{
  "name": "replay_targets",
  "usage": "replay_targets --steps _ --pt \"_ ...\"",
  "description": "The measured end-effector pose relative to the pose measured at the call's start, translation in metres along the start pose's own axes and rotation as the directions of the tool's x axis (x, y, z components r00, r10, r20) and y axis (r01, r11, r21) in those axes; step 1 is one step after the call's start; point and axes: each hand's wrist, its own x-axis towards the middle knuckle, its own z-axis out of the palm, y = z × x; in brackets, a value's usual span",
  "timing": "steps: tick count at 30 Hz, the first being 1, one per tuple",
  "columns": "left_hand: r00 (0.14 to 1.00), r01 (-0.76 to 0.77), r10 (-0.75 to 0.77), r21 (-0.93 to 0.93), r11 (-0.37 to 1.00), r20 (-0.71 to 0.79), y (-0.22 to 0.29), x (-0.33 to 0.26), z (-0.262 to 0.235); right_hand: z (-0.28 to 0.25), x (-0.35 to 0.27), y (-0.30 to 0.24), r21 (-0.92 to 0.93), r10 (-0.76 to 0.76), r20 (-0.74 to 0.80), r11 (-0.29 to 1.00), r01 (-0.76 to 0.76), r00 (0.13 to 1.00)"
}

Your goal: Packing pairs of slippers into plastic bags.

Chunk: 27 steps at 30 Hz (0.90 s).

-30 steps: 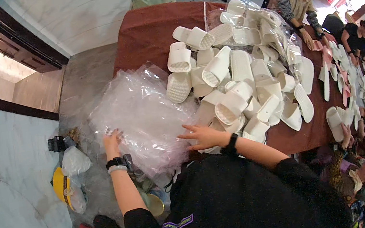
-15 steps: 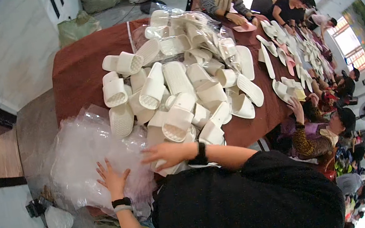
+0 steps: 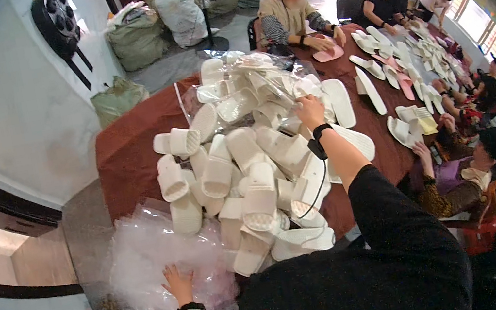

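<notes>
My left hand lies with fingers spread on a stack of clear plastic bags at the near left of the table. My right hand is stretched out over the far right part of a heap of white slide slippers. Its fingers are curled onto a slipper there; the exact grip is partly hidden. A clear plastic sheet covers some slippers at the back of the heap. From the band at my right wrist a thin dark cord hangs down over the slippers.
A brown cloth covers the table. Across it a co-worker handles a pink slipper. More slippers lie along the table to the right, with several people beside them. Stuffed sacks and a stand fan are behind.
My right hand has moved from beside the plastic bags up and right to the far part of the slipper heap. My left hand remains on the bags. The view has tilted up.
</notes>
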Motion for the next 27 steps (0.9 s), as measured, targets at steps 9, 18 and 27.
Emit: replay_targets --steps 9,18,27 --pt "0.851 -0.328 0.16 -0.269 0.906 -0.501 -0.003 -0.04 -0.018 -0.008 0.025 -0.022 0.201 -0.098 0.158 0.977 0.065 0.983" --pt "0.774 -0.57 0.32 -0.379 0.729 -0.547 0.089 -0.046 -0.089 -0.176 0.04 -0.108 0.939 -0.346 0.165 0.34 -0.041 0.923" --pt "0.892 -0.26 0.342 -0.954 -0.146 -0.296 0.198 -0.022 -0.113 -0.252 0.003 -0.133 0.717 -0.749 0.191 -0.334 -0.611 0.634"
